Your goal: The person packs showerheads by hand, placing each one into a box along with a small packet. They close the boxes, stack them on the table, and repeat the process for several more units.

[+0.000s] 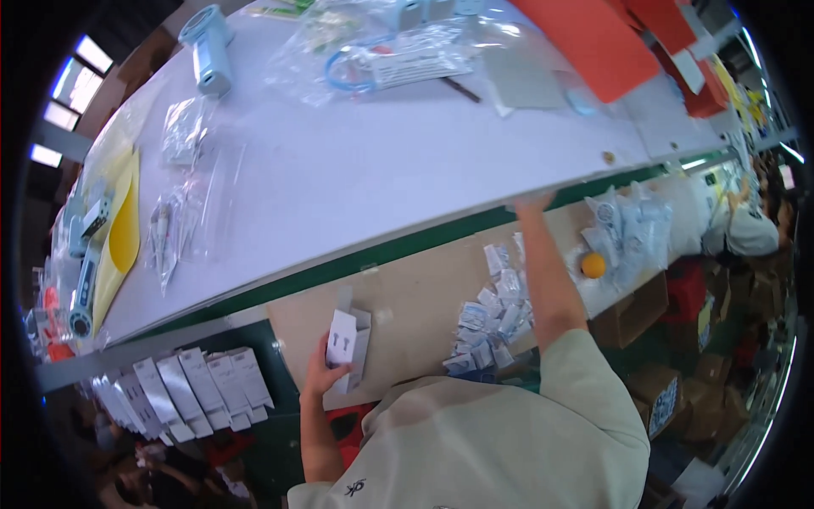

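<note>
My left hand point(319, 371) grips a small white cardboard box point(342, 338) with printed dark shapes on its face. The box's top flap stands up, and its inside cannot be made out. My right arm stretches forward over the tan work surface point(407, 297). At the edge of the raised white table, my right hand point(534, 204) is blurred and its fingers are mostly hidden. A heap of small white packets point(492, 331) lies between my arms, nearer the right one.
Several white boxes point(182, 394) stand in a row at lower left. Clear-wrapped parts point(627, 225) and an orange round object point(593, 265) sit at right. The raised white table point(339, 187) carries plastic bags, red sheets point(593, 51) and a light-blue handheld device point(209, 55). Other people work nearby.
</note>
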